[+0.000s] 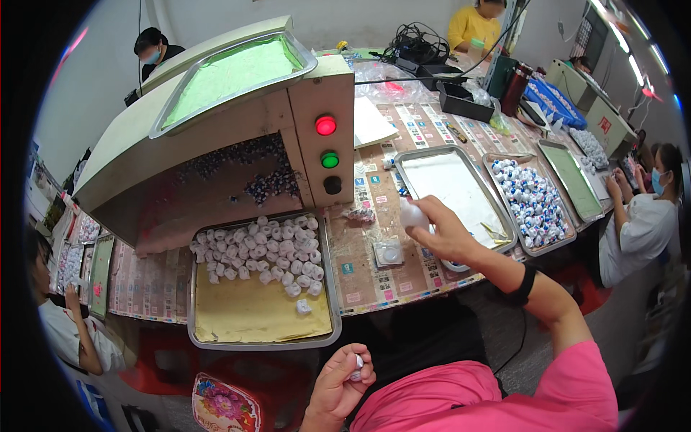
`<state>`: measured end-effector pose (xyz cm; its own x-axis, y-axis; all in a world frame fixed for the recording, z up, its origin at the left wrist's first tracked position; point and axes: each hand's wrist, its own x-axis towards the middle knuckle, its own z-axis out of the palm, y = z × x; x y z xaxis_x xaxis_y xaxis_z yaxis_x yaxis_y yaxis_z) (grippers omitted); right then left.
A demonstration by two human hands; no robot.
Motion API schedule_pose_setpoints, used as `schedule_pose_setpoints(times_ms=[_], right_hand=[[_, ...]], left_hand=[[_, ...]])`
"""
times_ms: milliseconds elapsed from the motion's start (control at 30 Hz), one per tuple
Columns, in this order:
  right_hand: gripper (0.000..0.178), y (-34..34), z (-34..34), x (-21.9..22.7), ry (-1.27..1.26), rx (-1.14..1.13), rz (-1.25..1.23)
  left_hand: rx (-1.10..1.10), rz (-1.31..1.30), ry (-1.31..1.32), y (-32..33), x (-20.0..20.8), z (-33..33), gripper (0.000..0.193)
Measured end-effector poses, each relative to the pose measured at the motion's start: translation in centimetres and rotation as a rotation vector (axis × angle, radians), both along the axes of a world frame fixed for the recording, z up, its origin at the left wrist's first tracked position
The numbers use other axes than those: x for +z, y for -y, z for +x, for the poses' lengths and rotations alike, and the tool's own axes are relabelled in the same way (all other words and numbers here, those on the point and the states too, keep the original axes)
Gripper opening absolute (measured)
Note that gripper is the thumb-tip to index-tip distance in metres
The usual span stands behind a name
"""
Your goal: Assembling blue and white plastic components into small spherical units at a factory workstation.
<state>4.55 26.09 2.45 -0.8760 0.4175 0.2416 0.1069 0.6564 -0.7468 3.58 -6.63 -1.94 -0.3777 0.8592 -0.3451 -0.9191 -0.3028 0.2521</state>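
Observation:
My right hand (443,229) reaches forward over the table and grips a small white piece (412,214) at the near left corner of an empty metal tray (432,167). My left hand (338,385) is down near my lap, closed around another small white piece (356,363). In front of me a metal tray (263,344) with a yellow liner holds a pile of several small white pieces (263,252). It sits under the opening of a beige machine (237,129).
The machine has a red (326,125), a green (330,160) and a black button. A tray of white-and-blue pieces (531,201) lies right of the empty tray. A small clear packet (389,253) lies on the table. Other people sit around the table.

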Motion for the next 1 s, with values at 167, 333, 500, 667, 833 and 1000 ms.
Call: schedule_pose_setpoints(times_ms=[167,333,500,667,833,1000], right_hand=[[0.036,0.2,2.5,1.1,0.053,0.116,0.236],[0.037,-0.3,2.7,0.2,0.054,0.190,0.449],[0.033,-0.4,2.4,-0.6,-0.020,0.178,0.684],[0.029,-0.2,1.8,-0.4,0.002,0.190,0.756],[0.028,0.3,1.6,0.2,-0.002,0.195,0.811],[0.029,0.3,1.6,0.4,0.000,0.205,0.854]], left_hand=[[-0.094,0.021,0.052,-1.3,0.4,0.7,0.024],[-0.120,0.024,0.073,-2.3,1.1,1.8,0.023],[-0.115,-0.012,0.083,-2.2,1.0,2.3,0.024],[-0.076,-0.033,0.093,-1.7,0.8,1.8,0.023],[-0.054,-0.010,0.097,-1.6,0.4,1.5,0.023],[-0.063,-0.007,0.095,-1.5,0.1,1.2,0.023]])
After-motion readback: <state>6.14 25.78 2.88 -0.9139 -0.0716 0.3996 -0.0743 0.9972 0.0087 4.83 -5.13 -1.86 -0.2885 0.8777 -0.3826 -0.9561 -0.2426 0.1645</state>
